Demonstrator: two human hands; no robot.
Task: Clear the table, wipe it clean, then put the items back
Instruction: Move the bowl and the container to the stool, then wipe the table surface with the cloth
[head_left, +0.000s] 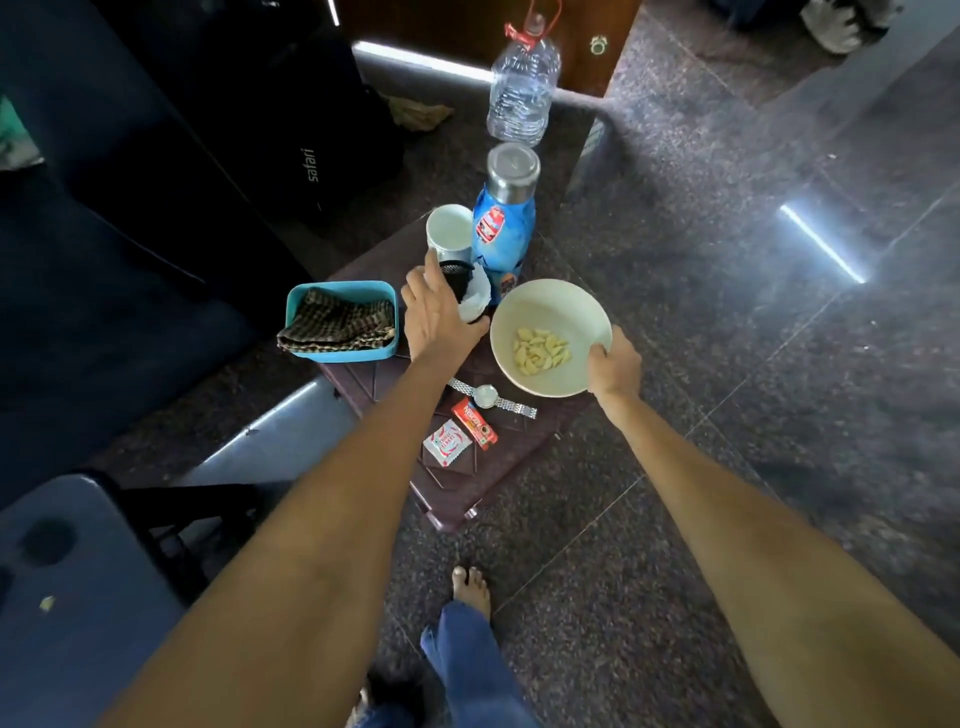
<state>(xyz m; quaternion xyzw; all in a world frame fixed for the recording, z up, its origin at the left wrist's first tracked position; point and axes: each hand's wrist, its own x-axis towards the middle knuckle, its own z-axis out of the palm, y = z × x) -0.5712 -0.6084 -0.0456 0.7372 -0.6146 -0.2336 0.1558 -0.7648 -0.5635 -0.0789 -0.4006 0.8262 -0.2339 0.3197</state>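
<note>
**Both hands on the little table, ready to lift things off**

Start at the left. The blue box sits at the left edge of the small brown table, and a checked cloth lies folded inside it. That is probably the cloth for wiping, kept close so you can get it fast.

Next comes your left hand. Your fingers are spread wide and curl around a black mesh cup with white paper in it. I cannot tell if you grip it tight yet. Just behind stand a white mug and a tall blue bottle, close together at the back.

Near you, a watch and two small packets lie flat on the table.

Now the right. Your right hand pinches the rim of the white bowl, thumb inside. You hold it at the edge so the pale food pieces stay in. The bowl looks level, and it seems to rest on the table.

A big clear water bottle stands farther back, off the table.

Nothing looks cleared yet, so the wiping must wait.
</note>
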